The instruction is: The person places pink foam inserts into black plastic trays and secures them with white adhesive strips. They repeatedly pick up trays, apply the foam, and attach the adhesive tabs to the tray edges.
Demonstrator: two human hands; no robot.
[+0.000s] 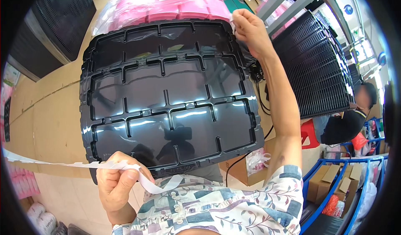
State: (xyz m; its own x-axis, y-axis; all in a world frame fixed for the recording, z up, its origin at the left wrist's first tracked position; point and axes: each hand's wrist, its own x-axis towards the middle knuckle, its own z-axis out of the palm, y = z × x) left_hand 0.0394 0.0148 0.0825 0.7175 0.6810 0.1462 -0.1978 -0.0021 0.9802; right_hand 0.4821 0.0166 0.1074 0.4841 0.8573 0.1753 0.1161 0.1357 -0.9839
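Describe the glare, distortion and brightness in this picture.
Head view: white glare streaks the near half of the black tray; head view: the stack of black trays at right looks bowed, picture corners go black; head view: the upper-right area is washed out.

Two hands: one left hand (119, 182) between 7 and 8 o'clock, one right hand (249, 31) at 1. One top tray (146, 82) at the centre, with three rows of pockets. One white strip (90, 165) at 8. One tray stack (311, 67) near 2. One other person (343, 128) at 3. One rack (316, 177) at 4, two open boxes (323, 184) in it. One more box (241, 172) at 5. Two blue round signs (348, 9) around 2. Pink sheets (200, 7) at 12, too many to count
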